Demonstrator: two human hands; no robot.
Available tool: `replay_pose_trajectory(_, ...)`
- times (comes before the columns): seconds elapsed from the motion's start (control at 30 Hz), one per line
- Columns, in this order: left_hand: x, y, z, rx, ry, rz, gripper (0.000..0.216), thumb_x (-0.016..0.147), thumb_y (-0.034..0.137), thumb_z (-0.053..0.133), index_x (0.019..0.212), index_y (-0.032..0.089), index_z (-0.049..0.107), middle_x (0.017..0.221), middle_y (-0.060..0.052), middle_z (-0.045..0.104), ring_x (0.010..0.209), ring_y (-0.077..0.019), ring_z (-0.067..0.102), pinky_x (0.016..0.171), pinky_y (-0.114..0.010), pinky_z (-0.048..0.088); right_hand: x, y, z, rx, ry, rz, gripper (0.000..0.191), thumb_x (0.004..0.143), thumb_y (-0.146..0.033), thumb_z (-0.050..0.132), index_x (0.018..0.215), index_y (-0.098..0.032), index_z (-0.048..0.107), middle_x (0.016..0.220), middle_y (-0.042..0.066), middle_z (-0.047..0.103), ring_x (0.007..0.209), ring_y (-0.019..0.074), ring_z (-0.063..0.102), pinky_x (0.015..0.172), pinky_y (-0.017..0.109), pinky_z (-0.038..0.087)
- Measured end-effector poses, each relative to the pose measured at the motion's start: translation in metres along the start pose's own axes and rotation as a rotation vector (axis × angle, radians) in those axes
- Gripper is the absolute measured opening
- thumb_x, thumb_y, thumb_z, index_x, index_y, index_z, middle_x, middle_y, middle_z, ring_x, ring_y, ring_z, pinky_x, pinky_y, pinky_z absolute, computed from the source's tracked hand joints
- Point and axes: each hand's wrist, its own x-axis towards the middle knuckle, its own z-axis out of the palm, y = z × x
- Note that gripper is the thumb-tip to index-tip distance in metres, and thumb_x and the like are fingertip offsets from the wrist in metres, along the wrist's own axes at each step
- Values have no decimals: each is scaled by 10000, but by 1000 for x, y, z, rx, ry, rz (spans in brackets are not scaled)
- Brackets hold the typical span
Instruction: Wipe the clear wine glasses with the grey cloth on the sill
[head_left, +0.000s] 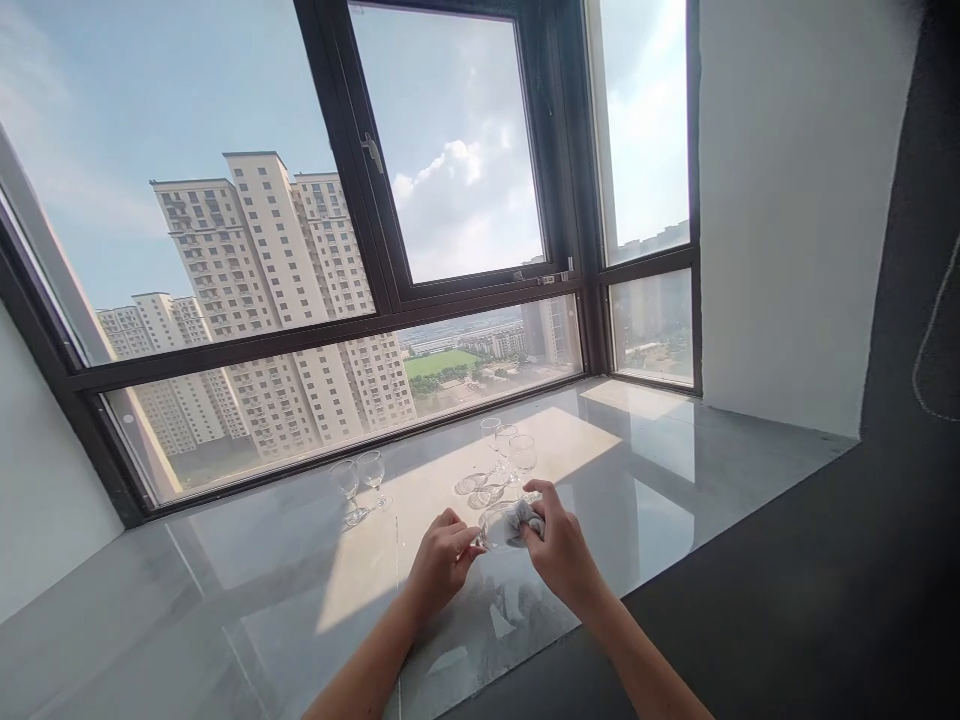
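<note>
Over glossy sill [277, 590]: clear rounded glass [495, 525], crumpled pale cloth [519, 520].

left hand [441, 552]: bare, compact back, slender fingers [456, 530] | left wrist [412, 602]: bare, narrow | left forearm [366, 655]: bare, smooth in outline, widening away from the wrist | right hand [561, 545]: bare, slim index finger [551, 494], rounded back | right wrist [596, 600]: bare, narrow | right forearm [646, 660]: bare, same tapering shape as the left | fingernails: too small to tell
</note>
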Motion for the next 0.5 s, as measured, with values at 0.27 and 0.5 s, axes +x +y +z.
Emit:
replay_pose_trajectory(0.27, 3, 7, 12, -332, -8, -255, 334, 921, 400, 546, 684, 186, 642, 735, -42, 574, 764, -180, 543, 691, -285, 423, 8, 0, -13, 225, -25, 80, 305, 819, -270, 553, 1108, -212, 473, 710, -14, 614, 590, 149, 548, 547, 241, 405)
replay_pose_trajectory(0.5, 6, 4, 17, -644, 58, -395, 387, 918, 534, 488, 795, 181, 589, 735, -14, 560, 702, -149, 515, 687, -281, 419, 17, 2, -26, 462, 162, 224, 471, 754, -423, 682, 1108, -193, 475, 799, 35, 666, 664, 178, 599, 560, 271, 457)
